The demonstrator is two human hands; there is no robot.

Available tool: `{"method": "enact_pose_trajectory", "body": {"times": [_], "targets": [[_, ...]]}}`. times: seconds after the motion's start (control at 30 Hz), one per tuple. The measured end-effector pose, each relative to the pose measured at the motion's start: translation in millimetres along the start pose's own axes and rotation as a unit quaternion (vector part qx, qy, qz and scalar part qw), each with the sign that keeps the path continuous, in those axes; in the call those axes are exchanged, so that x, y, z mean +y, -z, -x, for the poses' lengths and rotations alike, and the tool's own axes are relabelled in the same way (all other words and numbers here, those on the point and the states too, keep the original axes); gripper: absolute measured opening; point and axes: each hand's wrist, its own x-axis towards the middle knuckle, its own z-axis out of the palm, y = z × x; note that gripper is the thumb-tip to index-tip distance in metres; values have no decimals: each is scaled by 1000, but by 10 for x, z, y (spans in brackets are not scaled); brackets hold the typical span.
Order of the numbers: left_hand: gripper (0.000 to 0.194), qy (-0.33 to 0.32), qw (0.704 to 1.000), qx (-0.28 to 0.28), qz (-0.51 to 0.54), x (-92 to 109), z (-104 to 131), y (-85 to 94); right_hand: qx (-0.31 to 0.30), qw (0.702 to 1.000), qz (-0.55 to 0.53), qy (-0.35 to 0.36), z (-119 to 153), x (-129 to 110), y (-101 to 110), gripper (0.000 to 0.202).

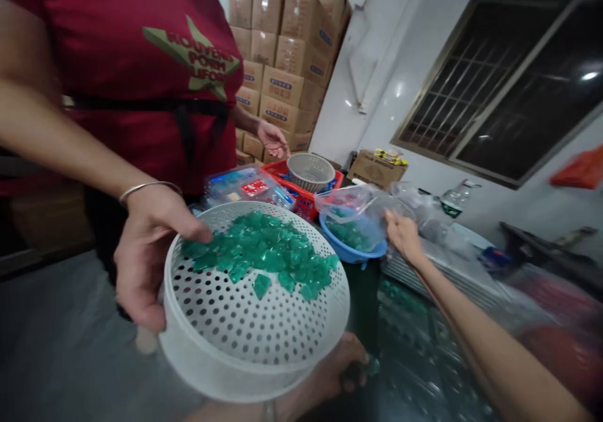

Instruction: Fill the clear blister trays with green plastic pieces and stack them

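A clear plastic bag is pinched in my right hand, its fingers closed on the film. The bag hangs over a blue basin containing green translucent pieces. My left hand is low, partly hidden behind a white perforated colander. Its fingers are curled, with something small and greenish at the fingertips that I cannot make out. Green translucent flakes lie in the tilted colander. Another person's hand, wearing a bangle, grips the colander's left rim.
The co-worker, in a red shirt, stands at the left. A red basket bears a grey strainer, beside clear plastic packaging. Clear trays lie at the right, before a bottle. Stacked cartons stand behind.
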Motion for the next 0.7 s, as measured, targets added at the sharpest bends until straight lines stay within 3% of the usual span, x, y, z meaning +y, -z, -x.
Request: {"method": "enact_pose_trajectory", "body": {"times": [0.13,0.5,0.6,0.7], "targets": [[3,47,997,59,-1,44,2,15,12,1000,-2,-14,70,-101,5,50],[10,68,997,27,17,-65,-128,15,-26,1000,-11,2,425,102,52,46],[11,65,997,22,21,-59,-189,-6,5,1000,5,16,475,97,72,40],[10,68,997,17,20,-26,-249,-32,69,996,36,53,523,16,109,53]]}}
